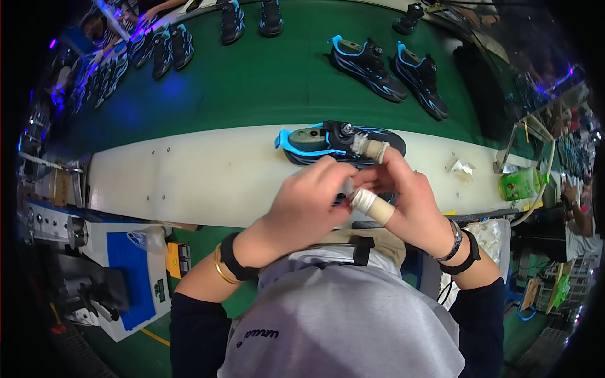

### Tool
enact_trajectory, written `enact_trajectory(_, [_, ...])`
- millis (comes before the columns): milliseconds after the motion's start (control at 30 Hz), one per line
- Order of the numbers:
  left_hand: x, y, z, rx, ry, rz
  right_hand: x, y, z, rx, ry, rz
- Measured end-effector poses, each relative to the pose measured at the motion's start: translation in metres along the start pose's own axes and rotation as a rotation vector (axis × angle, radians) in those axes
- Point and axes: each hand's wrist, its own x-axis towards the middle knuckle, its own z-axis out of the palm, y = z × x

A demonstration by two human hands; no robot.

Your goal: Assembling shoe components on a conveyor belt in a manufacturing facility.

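A black shoe with bright blue trim (310,153) lies on its base on the pale bench just beyond my hands. An olive-green insert fills its opening, and a round dial sits on its upper. My left hand (309,198) is closed, fingers pinched together close to my right hand's fingertips. My right hand (413,201) is curled toward it, with beige and white tape wrapped round its thumb and a finger. Something small and whitish (348,186) shows between the fingers; its kind is hidden. The taped finger overlaps the shoe's near side in the picture.
Across the green conveyor belt (252,94), a pair of similar shoes (372,68) stands at the right and several more (162,50) at the left. A green-labelled bottle (522,184) and a scrap of clear plastic (462,167) are at the bench's right end.
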Motion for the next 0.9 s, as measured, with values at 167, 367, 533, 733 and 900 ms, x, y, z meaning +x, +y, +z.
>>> enact_trajectory(167, [-0.015, -0.034, -0.006, -1.105, 0.145, -0.361, 0.023, 0.011, 0.013, 0.133, -0.061, 0.036])
enact_trajectory(367, [-0.015, -0.065, -0.008, -1.083, 0.303, -0.275, 0.057, 0.018, 0.024, 0.182, -0.023, 0.022])
enact_trajectory(533, [-0.028, -0.119, 0.003, -0.775, 0.406, -0.487, 0.112, 0.013, 0.021, -0.502, -0.048, -0.364])
enact_trajectory(733, [-0.024, -0.132, 0.03, -1.076, 0.277, -0.69, 0.14, 0.026, 0.061, -0.922, -0.42, -0.369])
enact_trajectory(900, [-0.016, -0.142, 0.04, -0.959, 0.277, -0.686, 0.15, 0.03, 0.074, -0.905, -0.452, -0.311])
